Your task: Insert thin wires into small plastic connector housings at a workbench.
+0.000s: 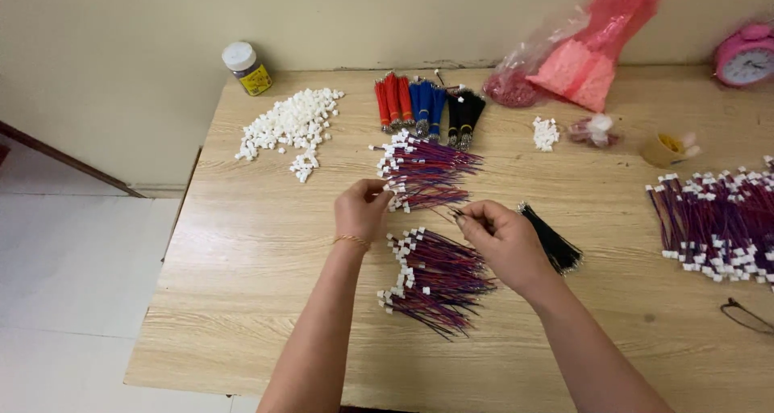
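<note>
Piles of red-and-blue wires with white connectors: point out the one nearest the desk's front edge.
The pile lying between the forearms, below both hands. The second lies above the hands, and the largest is at the desk's right edge.

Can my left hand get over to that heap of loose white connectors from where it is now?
Probably yes: the left hand has only bare tabletop between it and the white connector heap.

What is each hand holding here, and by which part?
The left hand pinches a small white connector at one end of a red-and-blue wire. The right hand pinches that wire's other end. Exact grip is too small to tell.
</note>
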